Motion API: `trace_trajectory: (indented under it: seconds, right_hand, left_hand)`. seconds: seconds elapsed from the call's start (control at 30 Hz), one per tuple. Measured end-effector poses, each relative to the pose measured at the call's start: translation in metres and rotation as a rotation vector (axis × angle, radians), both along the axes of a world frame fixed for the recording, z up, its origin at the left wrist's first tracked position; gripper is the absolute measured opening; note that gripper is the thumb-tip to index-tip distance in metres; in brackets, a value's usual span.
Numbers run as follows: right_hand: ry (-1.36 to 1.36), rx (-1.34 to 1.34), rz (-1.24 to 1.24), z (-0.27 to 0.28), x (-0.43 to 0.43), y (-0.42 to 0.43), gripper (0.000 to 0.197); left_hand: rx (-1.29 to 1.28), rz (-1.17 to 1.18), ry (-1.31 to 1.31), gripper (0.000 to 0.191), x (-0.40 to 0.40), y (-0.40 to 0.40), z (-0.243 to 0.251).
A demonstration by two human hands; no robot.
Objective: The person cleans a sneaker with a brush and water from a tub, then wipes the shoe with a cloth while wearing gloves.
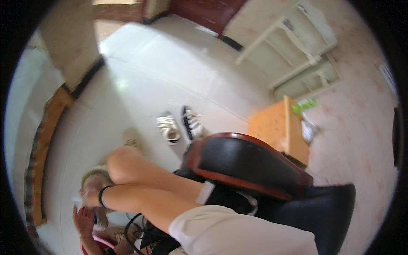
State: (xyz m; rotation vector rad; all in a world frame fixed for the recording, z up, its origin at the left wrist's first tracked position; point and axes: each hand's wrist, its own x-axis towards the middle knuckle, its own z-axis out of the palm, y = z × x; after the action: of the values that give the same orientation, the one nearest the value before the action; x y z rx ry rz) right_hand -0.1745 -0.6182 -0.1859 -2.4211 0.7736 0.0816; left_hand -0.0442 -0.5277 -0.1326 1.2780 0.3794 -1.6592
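My right arm, in a white sleeve with a black band at the wrist, reaches across my bare leg to the lower left. My right hand point(90, 195) is blurred beside a pale, round-rimmed thing point(95, 172), perhaps a shoe; its grip is unclear. Just below, my left hand point(83, 220) has its fingers raised near a whitish thing with a blue part point(101, 220). Whether they touch is unclear. Part of a pink-rimmed object point(103, 242) shows by the left forearm. A blurred beige shoe point(130, 138) is beyond my knee.
Two black-and-white lace-up shoes point(169, 129) point(191, 122) stand on the pale tiled floor. A black padded chair part with reddish wood trim point(242, 159) is at my right, near a light wooden cabinet point(271, 124). Dark cables point(130, 226) hang low. A wooden bed rail point(47, 140) runs at left.
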Motion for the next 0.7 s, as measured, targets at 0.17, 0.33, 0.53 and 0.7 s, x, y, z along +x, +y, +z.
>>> trace_trajectory:
  seconds: [0.17, 0.33, 0.53, 0.7]
  right_hand:
    - [-0.021, 0.025, -0.140, -0.008, -0.025, 0.039, 0.028]
    - [0.081, -0.004, -0.196, -0.106, -0.049, 0.000, 0.037]
    - [0.336, 0.130, -0.151, -0.062, 0.025, 0.012, 0.054]
    - [0.441, 0.132, -0.236, -0.086, 0.000, 0.003, 0.060]
  left_hand:
    - [-0.120, -0.386, -0.762, 0.057, 0.001, 0.040, 0.042]
    - [-0.405, -0.292, -0.766, 0.054, -0.047, -0.009, 0.072]
    - [-0.276, -0.231, -0.933, 0.053, 0.020, 0.041, 0.067]
    - [-0.360, -0.211, -0.857, 0.054, 0.014, 0.039, 0.054]
